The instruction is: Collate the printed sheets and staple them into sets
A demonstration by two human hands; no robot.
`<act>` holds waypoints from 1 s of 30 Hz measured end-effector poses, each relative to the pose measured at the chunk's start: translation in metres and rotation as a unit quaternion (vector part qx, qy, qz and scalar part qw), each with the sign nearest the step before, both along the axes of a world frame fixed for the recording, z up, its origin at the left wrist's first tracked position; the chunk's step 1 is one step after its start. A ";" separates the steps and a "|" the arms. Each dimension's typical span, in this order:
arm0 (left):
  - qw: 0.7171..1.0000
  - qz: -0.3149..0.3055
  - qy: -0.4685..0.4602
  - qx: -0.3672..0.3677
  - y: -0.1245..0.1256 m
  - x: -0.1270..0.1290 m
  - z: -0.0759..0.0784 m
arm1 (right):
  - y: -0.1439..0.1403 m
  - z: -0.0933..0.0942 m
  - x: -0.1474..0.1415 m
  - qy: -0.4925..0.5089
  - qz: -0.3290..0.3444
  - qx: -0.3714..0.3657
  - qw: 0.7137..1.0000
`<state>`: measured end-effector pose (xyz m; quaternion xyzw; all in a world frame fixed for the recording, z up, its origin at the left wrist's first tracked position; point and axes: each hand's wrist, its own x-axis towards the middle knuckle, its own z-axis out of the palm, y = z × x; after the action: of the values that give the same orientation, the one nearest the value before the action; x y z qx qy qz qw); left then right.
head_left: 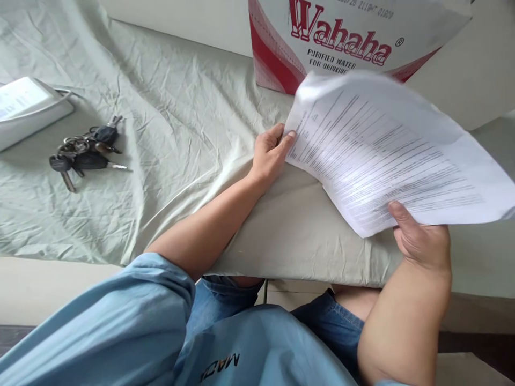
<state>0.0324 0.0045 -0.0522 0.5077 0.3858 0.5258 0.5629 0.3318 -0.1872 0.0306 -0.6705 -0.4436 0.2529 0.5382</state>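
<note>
Where hands (270, 155) (422, 238) pinch: limp printed sheets (386, 155) (smooth).

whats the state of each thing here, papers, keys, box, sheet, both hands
printed papers: lifted off the surface, blurred, held at two edges
left hand: pinching the papers' left corner
right hand: gripping the papers' lower edge, thumb on top
bunch of keys: lying loose on the sheet, untouched
Wahaha water box: standing behind the papers
green sheet: spread out, wrinkled
white device: resting at left
</note>
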 end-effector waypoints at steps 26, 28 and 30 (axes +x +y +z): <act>0.922 -0.280 0.236 0.128 -0.016 -0.006 0.032 | 0.008 -0.028 0.008 0.049 -0.021 -0.115 0.992; 0.923 -0.258 0.244 0.145 -0.017 -0.004 0.029 | 0.009 -0.033 0.013 0.028 -0.034 -0.122 0.992; 0.935 -0.207 0.233 0.172 -0.018 -0.001 0.024 | 0.009 -0.036 0.019 0.018 -0.032 -0.147 0.988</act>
<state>0.0311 -0.0132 -0.0284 0.7737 0.2960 0.3233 0.4575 0.3506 -0.1780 -0.0055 -0.7518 -0.3702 0.3101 0.4490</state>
